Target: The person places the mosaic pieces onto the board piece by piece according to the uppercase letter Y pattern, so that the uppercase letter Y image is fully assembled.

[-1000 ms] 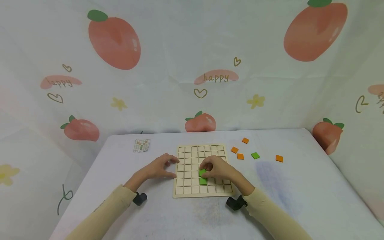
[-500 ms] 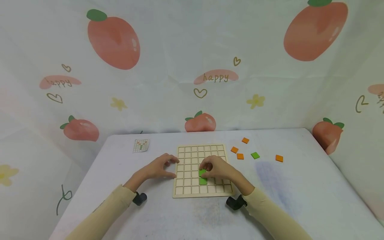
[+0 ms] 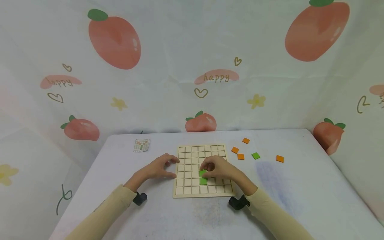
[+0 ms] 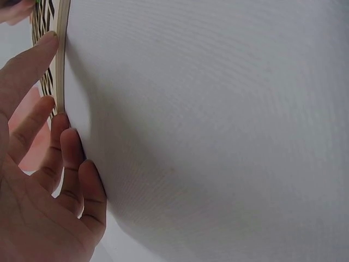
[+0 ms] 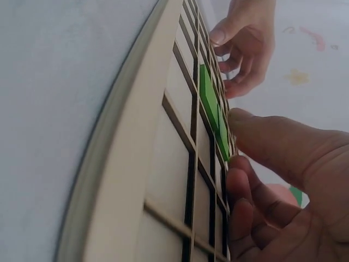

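the left hand (image 3: 159,167) has its thumb and fingers spread apart, the thumb tip and forefinger touching the side of the pale gridded board (image 3: 187,181) nearest that hand; its other fingers bend down beside that edge. the right hand (image 3: 220,167) is over the board, thumb and fingers bent, their tips at the farther green tile (image 5: 222,131); whether they pinch it or only touch it, i cannot tell. the nearer green tile (image 3: 203,181) lies in the adjoining cell, just on the person's side of the right thumb. both tiles are between the two hands, closer to the right one. beyond the right hand and off to its right, on the white table (image 3: 168,216), lie three orange tiles (image 3: 240,156) near one another, then a loose green tile (image 3: 256,155), then a lone orange tile (image 3: 280,159) farthest to the right. beyond the left hand and a little to its left lies a small grid-printed sheet (image 3: 141,146). behind everything, past both hands, hangs a white cloth (image 3: 168,46) printed with peaches.
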Tool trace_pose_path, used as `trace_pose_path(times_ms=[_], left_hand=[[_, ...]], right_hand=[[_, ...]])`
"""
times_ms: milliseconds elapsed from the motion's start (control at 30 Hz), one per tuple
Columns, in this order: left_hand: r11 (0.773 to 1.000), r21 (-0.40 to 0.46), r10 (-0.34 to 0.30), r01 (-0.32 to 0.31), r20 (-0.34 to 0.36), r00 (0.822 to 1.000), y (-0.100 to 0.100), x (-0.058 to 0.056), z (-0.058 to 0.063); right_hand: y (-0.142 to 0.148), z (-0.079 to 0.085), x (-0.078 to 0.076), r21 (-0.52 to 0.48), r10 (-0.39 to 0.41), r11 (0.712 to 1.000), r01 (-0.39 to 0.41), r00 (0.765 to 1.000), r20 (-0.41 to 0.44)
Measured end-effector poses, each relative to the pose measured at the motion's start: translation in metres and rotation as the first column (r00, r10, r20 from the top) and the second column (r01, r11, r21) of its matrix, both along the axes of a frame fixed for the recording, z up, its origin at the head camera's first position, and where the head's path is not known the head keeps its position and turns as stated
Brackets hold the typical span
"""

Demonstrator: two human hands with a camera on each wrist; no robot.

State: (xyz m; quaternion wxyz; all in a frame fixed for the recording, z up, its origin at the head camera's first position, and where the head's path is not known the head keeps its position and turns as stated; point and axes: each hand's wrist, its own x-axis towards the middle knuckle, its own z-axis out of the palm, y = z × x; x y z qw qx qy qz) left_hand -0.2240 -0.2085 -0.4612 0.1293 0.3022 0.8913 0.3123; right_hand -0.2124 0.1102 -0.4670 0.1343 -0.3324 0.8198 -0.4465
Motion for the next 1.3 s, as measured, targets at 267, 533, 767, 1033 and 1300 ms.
trace_pose_path(times_ms=[267, 533, 767, 1033, 1300], left_hand=[[1.0, -0.009, 0.01, -0.01, -0.001, 1.0, 0.001, 0.0, 0.003], [1.0, -0.011, 0.007, -0.007, -0.009, 1.0, 0.0, 0.0, 0.003], [1.0, 0.013, -0.025, 0.025, -0.019, 1.0, 0.0, -0.001, 0.0], [1.0, 0.006, -0.019, 0.02, -0.016, 1.0, -0.001, 0.0, 0.0], [1.0, -0.002, -0.007, 0.007, -0.01, 1.0, 0.0, 0.0, -0.001]], right_hand=[[0.022, 0.004, 0.001, -0.033, -0.028, 0.999, 0.027, 0.999, -0.032], [0.054, 0.009, 0.003, -0.046, -0.063, 0.997, 0.063, 0.998, -0.007], [0.087, 0.008, 0.008, -0.044, -0.11, 0.993, 0.111, 0.994, 0.013], [0.129, 0.006, 0.018, -0.02, -0.158, 0.987, 0.158, 0.987, -0.034], [0.162, 0.004, 0.027, 0.028, -0.26, 0.965, 0.26, 0.965, -0.014]])
